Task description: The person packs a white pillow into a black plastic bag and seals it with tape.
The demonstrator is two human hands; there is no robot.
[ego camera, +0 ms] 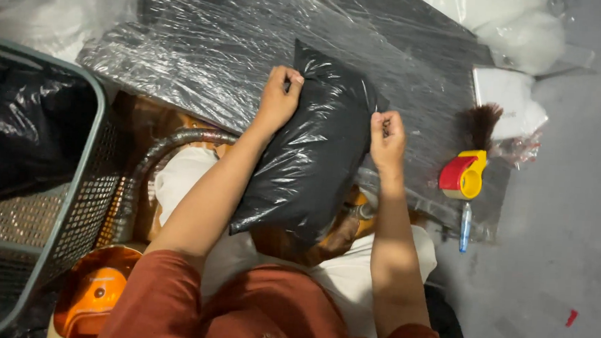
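A filled black plastic bag (pixel 314 156) lies slanted across the near edge of a low table wrapped in clear film (pixel 211 57) and over my lap. My left hand (pixel 278 97) is closed on the bag's upper left edge. My right hand (pixel 386 135) pinches the bag's right edge, fingers curled tight. Both forearms reach forward from rust-coloured sleeves.
A grey mesh basket (pixel 76 200) holding black bags stands at the left. A red and yellow tape dispenser (pixel 462 175), a dark brush (pixel 483 123) and a pen (pixel 465 227) lie at the right. White filled bags (pixel 522 37) sit at the far right. An orange object (pixel 96 292) is at the lower left.
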